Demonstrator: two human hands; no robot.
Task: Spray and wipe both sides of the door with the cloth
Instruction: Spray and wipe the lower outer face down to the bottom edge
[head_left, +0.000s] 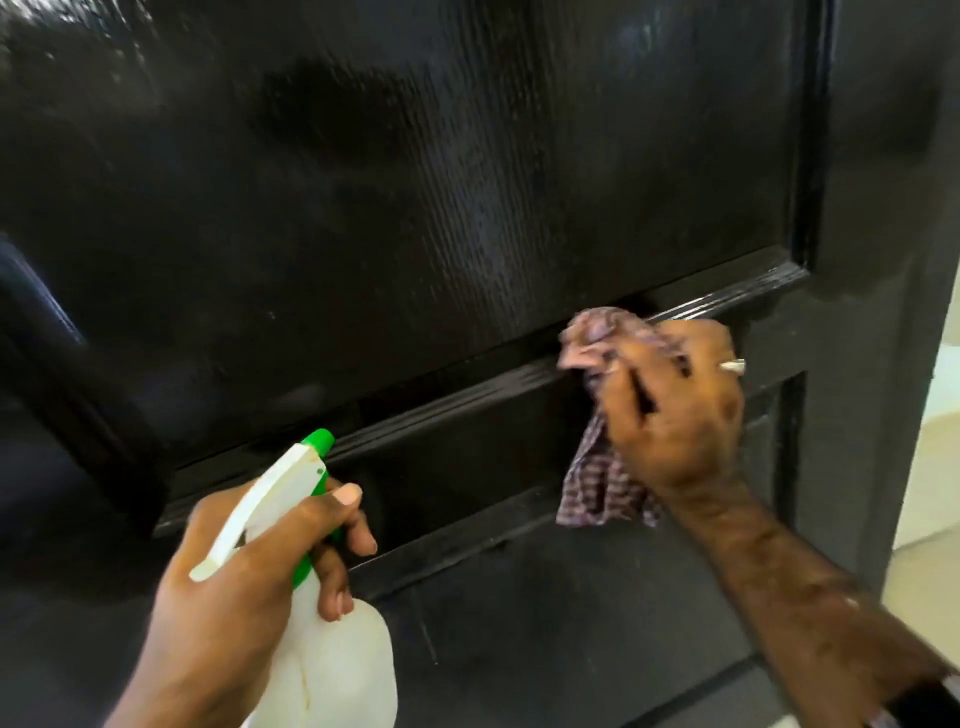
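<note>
A black panelled door (415, 208) fills the view, its large upper panel glossy with wet streaks. My right hand (680, 410) presses a crumpled purple checked cloth (602, 467) against the horizontal rail and moulding below that panel, near the door's right side. Part of the cloth hangs down under my palm. My left hand (249, 566) grips a white spray bottle (332, 660) with a green nozzle, lower left, nozzle pointing up at the door. A finger lies over the trigger head.
The door's right edge (883, 364) stands against a pale tiled floor and wall (930, 519) at far right. A dark frame or moulding (67, 374) runs diagonally at the left. A lower door panel (545, 623) lies beneath my hands.
</note>
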